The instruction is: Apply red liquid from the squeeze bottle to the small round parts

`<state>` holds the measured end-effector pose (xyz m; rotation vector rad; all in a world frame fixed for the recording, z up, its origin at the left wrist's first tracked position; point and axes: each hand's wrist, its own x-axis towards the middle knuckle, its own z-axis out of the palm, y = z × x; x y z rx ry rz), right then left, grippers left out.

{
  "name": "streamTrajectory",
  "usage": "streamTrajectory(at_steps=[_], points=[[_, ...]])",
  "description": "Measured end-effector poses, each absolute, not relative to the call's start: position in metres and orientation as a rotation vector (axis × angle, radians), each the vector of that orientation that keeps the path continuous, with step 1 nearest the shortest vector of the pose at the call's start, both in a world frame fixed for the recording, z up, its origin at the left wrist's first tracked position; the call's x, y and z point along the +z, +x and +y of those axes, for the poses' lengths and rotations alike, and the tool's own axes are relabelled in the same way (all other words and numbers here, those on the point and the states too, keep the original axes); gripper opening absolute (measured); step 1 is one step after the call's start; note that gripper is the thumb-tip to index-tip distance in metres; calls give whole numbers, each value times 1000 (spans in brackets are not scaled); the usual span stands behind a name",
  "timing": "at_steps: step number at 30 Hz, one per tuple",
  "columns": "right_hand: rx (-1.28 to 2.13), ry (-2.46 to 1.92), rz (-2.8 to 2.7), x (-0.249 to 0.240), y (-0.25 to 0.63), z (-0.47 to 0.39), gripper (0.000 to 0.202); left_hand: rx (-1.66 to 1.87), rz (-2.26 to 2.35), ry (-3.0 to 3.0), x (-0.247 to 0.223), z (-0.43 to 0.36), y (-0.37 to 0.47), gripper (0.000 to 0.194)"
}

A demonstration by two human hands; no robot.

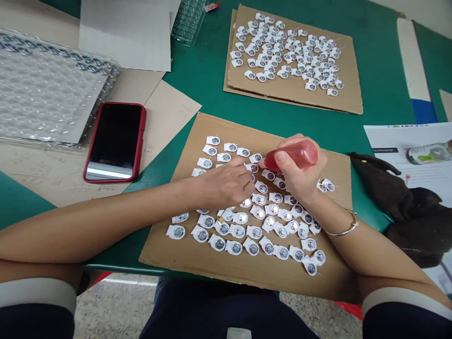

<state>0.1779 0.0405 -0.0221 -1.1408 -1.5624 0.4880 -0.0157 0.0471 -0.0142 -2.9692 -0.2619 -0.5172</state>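
In my right hand (303, 176) is a red squeeze bottle (294, 155), tilted so its nozzle points left and down. The nozzle meets or nearly meets a small white piece with a round silver disc (252, 167). Just left of it, my left hand (229, 184) is closed with curled fingers over the same rows; whatever the fingertips pinch is hidden. Several more such pieces, white tabs with silver discs, lie in rows on a brown cardboard sheet (165, 256). Both hands cover part of the rows. A small yellowish bit (221, 219) lies among the pieces.
A second cardboard sheet (282, 87) at the back bears many similar pieces. On the left are a phone in a red case (113, 141) and a clear plastic blister tray (42, 94). A dark cloth item (416, 212) and a printed sheet (395, 141) lie on the right.
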Motion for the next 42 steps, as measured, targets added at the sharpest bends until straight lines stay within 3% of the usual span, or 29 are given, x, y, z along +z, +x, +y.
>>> streamTrajectory(at_steps=[19,26,31,38,42], points=[[453,-1169,-1588,-18,174,38,19,-515,-270,-2958,-16,47,-15,28],[709,-1074,-1125,-8,183,54,25,-567,-267,-2920,-16,45,-15,22],[719,-1090,-1016,-5,215,79,34,-821,-310,-2867,-11,50,-20,13],[1031,-1171,-722,10,236,87,32,-1094,-749,-2970,-8,70,-29,3],[1161,-1131,-521,24,240,85,29,-1255,-1441,-3037,4,68,-20,11]])
